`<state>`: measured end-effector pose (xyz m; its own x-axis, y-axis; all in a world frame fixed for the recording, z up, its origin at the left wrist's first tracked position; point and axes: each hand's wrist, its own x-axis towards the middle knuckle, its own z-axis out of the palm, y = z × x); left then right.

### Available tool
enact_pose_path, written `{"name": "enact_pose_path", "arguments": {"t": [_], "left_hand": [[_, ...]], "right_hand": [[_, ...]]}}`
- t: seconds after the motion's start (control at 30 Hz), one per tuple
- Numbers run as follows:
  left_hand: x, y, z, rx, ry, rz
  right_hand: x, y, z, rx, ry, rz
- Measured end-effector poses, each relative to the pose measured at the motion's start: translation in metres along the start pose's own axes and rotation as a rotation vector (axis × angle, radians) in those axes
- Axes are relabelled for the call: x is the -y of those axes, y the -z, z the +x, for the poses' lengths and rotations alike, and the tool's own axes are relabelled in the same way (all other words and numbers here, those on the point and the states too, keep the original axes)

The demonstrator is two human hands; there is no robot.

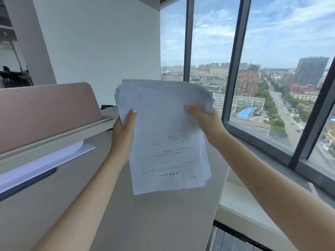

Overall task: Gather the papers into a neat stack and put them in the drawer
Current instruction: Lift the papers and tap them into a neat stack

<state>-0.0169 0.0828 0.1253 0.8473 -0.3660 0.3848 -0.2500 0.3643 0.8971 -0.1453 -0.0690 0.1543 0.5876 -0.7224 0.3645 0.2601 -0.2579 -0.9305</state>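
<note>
A thick stack of white printed papers (163,134) is held up in the air above the desk, roughly upright, its sheets slightly fanned at the edges. My left hand (124,130) grips the stack's left edge, thumb on the front sheet. My right hand (206,120) grips the right edge near the top, thumb also on the front. The printed text on the front sheet appears upside down. No drawer is visible in this view.
A light wooden desk (145,223) lies below the papers. At the left stands a pinkish desk partition (45,113) with a white sheet and a dark flat item (27,183) under it. Large windows (272,69) and a grey sill run along the right.
</note>
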Motion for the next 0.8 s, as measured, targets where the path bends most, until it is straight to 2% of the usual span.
{"name": "enact_pose_path", "arguments": {"t": [0.07,0.17,0.33,0.43,0.5,0.6,0.7,0.8], "left_hand": [[-0.018,-0.003,0.004,0.019,-0.077,-0.009],[-0.016,-0.002,0.0,0.041,-0.075,-0.005],[0.049,0.013,-0.023,-0.029,0.135,0.128],[0.059,0.014,-0.03,0.008,0.246,0.171],[0.048,0.01,-0.025,0.033,0.214,0.176],[0.02,0.007,-0.018,0.085,0.066,0.184],[0.006,0.01,-0.023,0.089,-0.022,0.167],[0.02,0.017,-0.029,0.06,-0.01,0.152]], "right_hand": [[0.018,0.004,0.003,-0.016,0.056,0.048],[0.013,0.01,0.005,0.025,0.0,0.083],[-0.057,0.017,-0.021,0.171,-0.298,-0.013],[-0.079,0.014,-0.032,0.163,-0.333,-0.062],[-0.071,0.011,-0.028,0.11,-0.286,-0.005],[-0.047,0.015,-0.015,0.064,-0.214,0.086],[-0.041,0.024,-0.013,0.125,-0.151,0.102],[-0.053,0.03,-0.023,0.225,-0.196,0.09]]}}
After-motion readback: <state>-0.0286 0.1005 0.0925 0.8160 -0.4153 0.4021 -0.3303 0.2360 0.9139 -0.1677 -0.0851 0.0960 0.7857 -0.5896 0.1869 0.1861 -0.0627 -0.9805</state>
